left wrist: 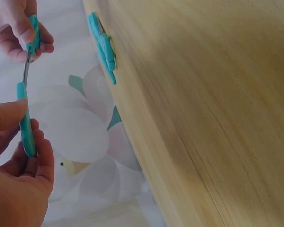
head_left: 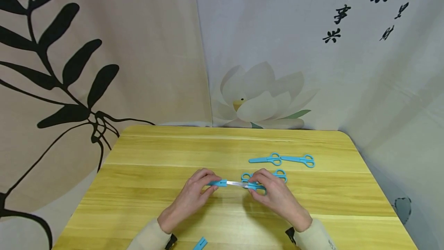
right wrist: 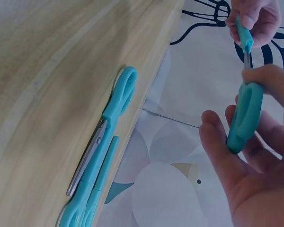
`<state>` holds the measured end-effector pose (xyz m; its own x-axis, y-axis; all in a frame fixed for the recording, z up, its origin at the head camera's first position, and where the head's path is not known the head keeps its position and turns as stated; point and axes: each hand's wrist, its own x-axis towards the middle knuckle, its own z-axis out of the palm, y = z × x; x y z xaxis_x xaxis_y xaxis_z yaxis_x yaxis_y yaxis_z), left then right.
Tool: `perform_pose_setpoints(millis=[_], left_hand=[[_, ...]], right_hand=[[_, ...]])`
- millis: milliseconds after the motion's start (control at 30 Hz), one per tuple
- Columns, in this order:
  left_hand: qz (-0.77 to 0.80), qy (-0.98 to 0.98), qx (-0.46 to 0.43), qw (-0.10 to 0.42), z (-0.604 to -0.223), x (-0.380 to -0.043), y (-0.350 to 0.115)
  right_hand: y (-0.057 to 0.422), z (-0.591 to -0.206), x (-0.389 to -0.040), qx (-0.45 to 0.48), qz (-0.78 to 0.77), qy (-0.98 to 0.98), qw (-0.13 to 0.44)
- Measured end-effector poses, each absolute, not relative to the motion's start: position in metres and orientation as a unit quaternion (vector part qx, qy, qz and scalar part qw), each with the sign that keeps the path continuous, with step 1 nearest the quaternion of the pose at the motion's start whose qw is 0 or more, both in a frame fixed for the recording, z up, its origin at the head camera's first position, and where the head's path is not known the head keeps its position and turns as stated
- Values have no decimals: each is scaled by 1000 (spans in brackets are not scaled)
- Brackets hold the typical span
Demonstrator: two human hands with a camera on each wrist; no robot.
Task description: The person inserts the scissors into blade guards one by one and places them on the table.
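Note:
In the head view, my left hand (head_left: pixel 197 188) pinches a blue blade cover (head_left: pixel 218 183) between thumb and fingers. My right hand (head_left: pixel 274 194) grips the blue handle (head_left: pixel 256 186) of a pair of scissors. A bright strip of metal blade (head_left: pixel 236 183) spans the space between the hands, its tip end inside the cover's mouth. The left wrist view shows the cover (left wrist: pixel 26 125) in line with the blade. From the right wrist, the scissors' finger loops (right wrist: pixel 246 116) lie between thumb and fingers. Behind the right hand, scissors with bare metal blades (right wrist: pixel 87 158) lie on the table.
Two covered scissors, one on the left (head_left: pixel 261 160) and one on the right (head_left: pixel 298 159), lie end to end farther back. Another blue handle (head_left: pixel 280 174) shows beyond my right hand. A loose blue cover (head_left: pixel 200 243) lies at the front of the wooden table (head_left: pixel 156 157).

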<state>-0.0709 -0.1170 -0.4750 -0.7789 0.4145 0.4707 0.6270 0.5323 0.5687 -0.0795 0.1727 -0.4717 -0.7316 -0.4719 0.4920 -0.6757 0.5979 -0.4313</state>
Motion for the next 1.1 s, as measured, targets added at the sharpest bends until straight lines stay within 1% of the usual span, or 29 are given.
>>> perform_pose_setpoints(millis=[300,567,833,1100], left_hand=[[-373,-863,-303,156,-479,-74,-116],[-378,-864,-297,149,-479,-74,-114],[-380,-854,-311,173,-481,-75,-110],[-386,-856,-306,153,-477,-76,-107]], right_hand=[[171,-470,-82,331,291,-881,172],[169,-470,-85,344,288,-874,187],[168,-473,-86,353,292,-865,204],[164,-470,-88,355,290,-864,207]])
